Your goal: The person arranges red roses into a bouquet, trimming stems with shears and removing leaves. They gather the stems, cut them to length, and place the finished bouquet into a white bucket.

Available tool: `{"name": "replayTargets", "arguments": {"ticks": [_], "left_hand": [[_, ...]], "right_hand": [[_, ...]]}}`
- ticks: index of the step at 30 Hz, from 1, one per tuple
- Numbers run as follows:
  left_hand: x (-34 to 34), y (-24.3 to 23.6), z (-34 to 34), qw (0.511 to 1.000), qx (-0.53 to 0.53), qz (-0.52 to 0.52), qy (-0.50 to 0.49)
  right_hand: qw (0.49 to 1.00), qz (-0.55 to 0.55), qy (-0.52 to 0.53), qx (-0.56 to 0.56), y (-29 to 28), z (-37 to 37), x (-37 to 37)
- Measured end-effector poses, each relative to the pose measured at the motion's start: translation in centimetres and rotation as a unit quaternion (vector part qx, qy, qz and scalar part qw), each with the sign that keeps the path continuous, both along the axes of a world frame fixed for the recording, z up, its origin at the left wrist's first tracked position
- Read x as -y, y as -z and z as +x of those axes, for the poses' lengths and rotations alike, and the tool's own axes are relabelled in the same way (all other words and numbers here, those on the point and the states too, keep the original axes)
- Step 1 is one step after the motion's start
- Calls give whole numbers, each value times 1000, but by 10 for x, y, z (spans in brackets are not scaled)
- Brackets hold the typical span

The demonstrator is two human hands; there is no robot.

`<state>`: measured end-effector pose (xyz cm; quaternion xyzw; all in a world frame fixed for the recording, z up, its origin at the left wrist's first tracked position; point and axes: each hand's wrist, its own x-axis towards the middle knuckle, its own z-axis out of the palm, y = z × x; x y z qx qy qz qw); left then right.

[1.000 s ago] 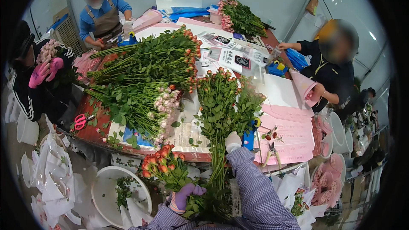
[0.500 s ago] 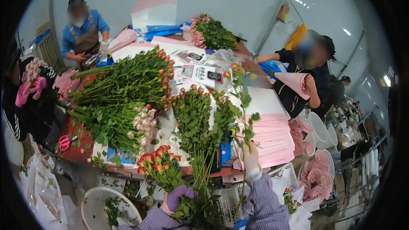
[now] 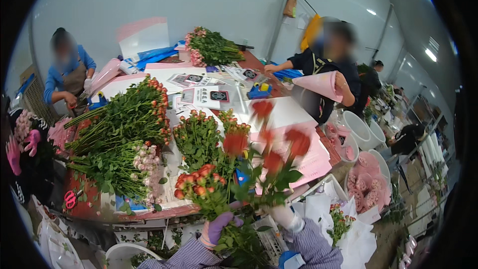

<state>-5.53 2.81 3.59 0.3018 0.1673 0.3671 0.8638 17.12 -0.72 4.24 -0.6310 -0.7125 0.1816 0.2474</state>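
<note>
My left hand point(image 3: 216, 226), in a purple glove, grips the stems of a bunch of orange spray roses point(image 3: 199, 187) near the table's front edge. My right hand point(image 3: 285, 215), in a white glove, is closed on a stem of red roses point(image 3: 271, 162). That stem stands up blurred just right of the bunch, its blooms over the table. Beyond both hands a loose bunch of orange-budded roses point(image 3: 199, 137) lies on the table.
Piles of orange roses point(image 3: 124, 114) and pale pink spray roses point(image 3: 122, 169) lie at left, and pink wrapping paper point(image 3: 313, 162) at right. Pink scissors point(image 3: 69, 199) sit at the front left. White buckets point(image 3: 356, 127) stand at right. Co-workers stand around; one holds a pink paper cone point(image 3: 321, 84).
My right hand has lifted a red rose stem off the table bunch and brought it up beside the bunch in my left hand. The view has swung slightly right.
</note>
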Motion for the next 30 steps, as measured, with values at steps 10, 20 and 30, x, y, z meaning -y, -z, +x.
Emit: {"name": "replayTargets", "arguments": {"ticks": [10, 20, 30], "left_hand": [[17, 51, 39, 904, -172, 385, -71], [44, 104, 83, 866, -312, 378, -105], [41, 81, 88, 987, -77, 98, -101]], "right_hand": [[987, 54, -100, -112, -96, -28, 35], [984, 153, -24, -91, -69, -30, 42], [936, 24, 56, -345, -23, -9, 46]]}}
